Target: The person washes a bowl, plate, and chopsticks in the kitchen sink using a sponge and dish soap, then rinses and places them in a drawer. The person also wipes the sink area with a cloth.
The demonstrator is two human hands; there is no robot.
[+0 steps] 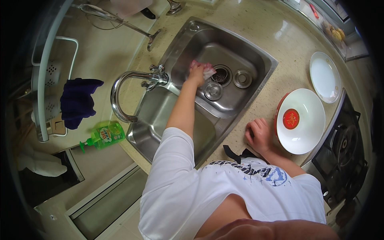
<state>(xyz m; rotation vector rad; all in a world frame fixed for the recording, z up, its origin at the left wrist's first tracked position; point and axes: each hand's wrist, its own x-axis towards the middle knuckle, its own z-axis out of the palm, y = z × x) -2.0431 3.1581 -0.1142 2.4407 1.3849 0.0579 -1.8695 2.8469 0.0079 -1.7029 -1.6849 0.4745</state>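
My left hand (pixel 196 77) reaches down into the larger basin of the stainless steel double sink (pixel 240 103), gripping a crumpled pink-and-white cloth (pixel 209 71). The cloth lies right beside the uncovered drain (pixel 221 75). Two round metal drain strainers sit on the basin floor, one strainer (pixel 213 91) below the drain and another strainer (pixel 242 79) to its right. On the stone countertop (pixel 255 105) rests my right hand (pixel 258 135), its fingers curled and nothing visible in them. Just right of it stands a large white bowl (pixel 306 126) with a red outside and a red medallion.
A chrome faucet (pixel 115 96) arches over the smaller basin (pixel 150 120). Beside that basin is a green pump bottle of dish soap (pixel 108 135). A purple cloth (pixel 78 103) hangs on a rack at left. Behind the bowl lies a white plate (pixel 325 77), near the gas stove (pixel 342 147).
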